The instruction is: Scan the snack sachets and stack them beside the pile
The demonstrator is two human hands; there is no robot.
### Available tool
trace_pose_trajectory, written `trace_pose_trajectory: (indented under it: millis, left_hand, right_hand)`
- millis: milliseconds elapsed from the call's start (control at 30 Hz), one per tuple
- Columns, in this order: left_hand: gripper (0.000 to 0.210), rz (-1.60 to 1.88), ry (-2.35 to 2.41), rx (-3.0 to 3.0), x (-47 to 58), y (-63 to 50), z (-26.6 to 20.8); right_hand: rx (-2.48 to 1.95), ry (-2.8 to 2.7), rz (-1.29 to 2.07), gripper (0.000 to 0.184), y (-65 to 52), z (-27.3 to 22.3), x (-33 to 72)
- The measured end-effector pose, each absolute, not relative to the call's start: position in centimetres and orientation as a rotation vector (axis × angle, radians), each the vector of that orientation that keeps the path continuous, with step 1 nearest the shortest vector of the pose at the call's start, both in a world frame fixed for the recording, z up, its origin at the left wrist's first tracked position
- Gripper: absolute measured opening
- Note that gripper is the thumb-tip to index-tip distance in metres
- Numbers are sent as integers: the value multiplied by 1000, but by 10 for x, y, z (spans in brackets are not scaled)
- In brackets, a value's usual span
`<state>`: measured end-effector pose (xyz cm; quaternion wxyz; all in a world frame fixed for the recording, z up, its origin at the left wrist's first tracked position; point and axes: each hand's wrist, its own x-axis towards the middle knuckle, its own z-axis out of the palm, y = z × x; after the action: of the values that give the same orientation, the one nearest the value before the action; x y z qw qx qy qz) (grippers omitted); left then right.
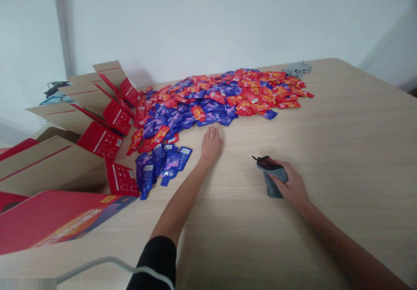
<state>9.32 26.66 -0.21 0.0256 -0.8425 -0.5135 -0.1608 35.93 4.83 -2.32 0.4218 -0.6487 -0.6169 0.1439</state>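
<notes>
My left hand [211,144] lies palm down on the table [342,159], fingers stretched out and empty, its fingertips just short of a wide pile of red and blue sachets [208,99]. In my right hand [293,183] is a small grey zip pouch [274,186], gripped by its side above the table. The pouch's mouth gapes, showing a dark rim, a zip pull and a reddish inside. Left of my left forearm lies a small group of blue sachets [171,163], apart from the main pile.
Several open red cardboard boxes [58,214] line the left side, their flaps raised. A grey crumpled cloth [298,69] lies behind the pile's right end. A pale cable [110,259] crosses the lower left. The white wall [228,21] stands behind the table.
</notes>
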Motion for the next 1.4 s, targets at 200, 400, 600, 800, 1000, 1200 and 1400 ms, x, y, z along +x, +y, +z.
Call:
trace_pose_trajectory:
  millis: [200,400,600,800,1000,1200,1400]
  left_hand:
    - [52,-559,-1484,-2652,132,320,-13]
    - [48,-577,-1443,-2675,148,330,-18]
    - [36,-497,-1263,-2759,127,258,-7]
    - [37,-430,-1054,-2906,87,119,-1]
    - [45,-378,-988,-3083,55,-15,-4]
    - [52,-209,-1065,-3121,38,-76,1]
    - [45,-350,-872,-3135,27,-84,1]
  right_hand:
    - [-1589,-1616,329,43,52,-29,361]
    - [-1611,-1619,348,42,53,-28,361]
    - [-1661,-1491,393,39,53,-18,359]
    - [-1713,-1278,416,45,52,-12,356]
    - [-1733,-1199,397,49,51,-8,355]
    - [-1738,-1587,295,51,53,-7,360]
    - [-1679,-2149,147,59,34,3,355]
